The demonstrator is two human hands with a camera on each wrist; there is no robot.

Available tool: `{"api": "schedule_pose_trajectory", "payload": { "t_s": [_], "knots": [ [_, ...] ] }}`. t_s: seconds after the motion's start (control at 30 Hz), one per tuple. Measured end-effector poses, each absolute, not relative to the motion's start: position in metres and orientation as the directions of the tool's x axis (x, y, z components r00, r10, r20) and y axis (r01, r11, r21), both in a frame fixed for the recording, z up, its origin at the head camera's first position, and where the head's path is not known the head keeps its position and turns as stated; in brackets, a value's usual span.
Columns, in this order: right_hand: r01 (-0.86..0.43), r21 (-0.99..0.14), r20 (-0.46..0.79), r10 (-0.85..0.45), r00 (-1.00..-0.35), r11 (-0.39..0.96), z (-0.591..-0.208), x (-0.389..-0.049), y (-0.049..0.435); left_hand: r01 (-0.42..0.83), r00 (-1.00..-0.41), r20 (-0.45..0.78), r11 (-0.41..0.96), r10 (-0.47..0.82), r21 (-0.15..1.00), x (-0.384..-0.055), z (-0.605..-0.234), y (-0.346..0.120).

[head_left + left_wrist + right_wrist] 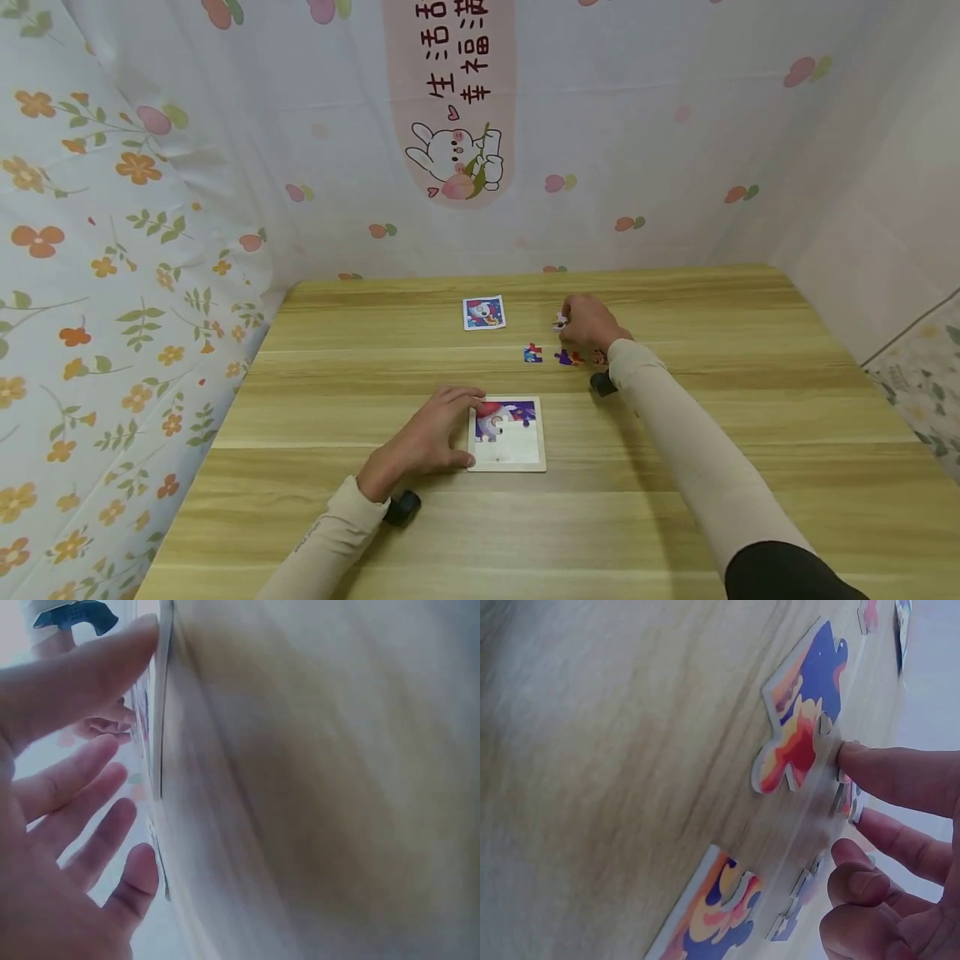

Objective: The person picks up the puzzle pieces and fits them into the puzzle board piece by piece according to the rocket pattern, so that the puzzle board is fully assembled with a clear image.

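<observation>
A square puzzle tray (506,467) with a pale wooden rim lies on the table, its upper and left part filled with joined pieces (489,425). My left hand (423,433) rests at the tray's left side, thumb by the near corner and index finger by the far one. In the left wrist view the thumb (112,671) touches the rim and the other fingers are spread loosely. Farther back, my right hand (588,323) pinches a puzzle piece (849,799) between thumb and index finger, low over the table. The fingers partly hide this piece.
Loose puzzle pieces lie near the right hand: a blue and red one (532,353), a purple and orange one (567,357) and another (599,357) by the wrist. A small picture card (484,313) lies behind the tray. A printed curtain (592,150) hangs behind the table.
</observation>
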State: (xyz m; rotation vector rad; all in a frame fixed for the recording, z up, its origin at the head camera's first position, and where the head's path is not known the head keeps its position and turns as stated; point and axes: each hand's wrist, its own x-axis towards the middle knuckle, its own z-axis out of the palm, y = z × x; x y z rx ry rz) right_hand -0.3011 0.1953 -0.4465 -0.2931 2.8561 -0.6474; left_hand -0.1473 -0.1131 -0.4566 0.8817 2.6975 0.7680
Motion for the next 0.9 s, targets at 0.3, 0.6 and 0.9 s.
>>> {"api": "schedule_pose_trajectory", "payload": {
  "t_s": [0.3,0.6,0.9],
  "knots": [
    [-0.153,-0.437,-0.137,-0.234,-0.963,0.886,-0.444,-0.298,0.197,0.499,-0.791,-0.084,0.718,0.606,0.486,-0.157,-0.456,-0.115],
    [-0.166,-0.486,-0.08,-0.233,-0.969,0.858,-0.441,-0.29,0.199,0.548,-0.769,-0.066,0.709,0.636,0.444,-0.161,-0.452,-0.114],
    [-0.073,-0.71,-0.09,-0.193,-0.977,0.7,-0.447,-0.284,0.208,0.527,-0.772,-0.106,0.724,0.627,0.446,-0.161,-0.45,-0.112]
  ]
}}
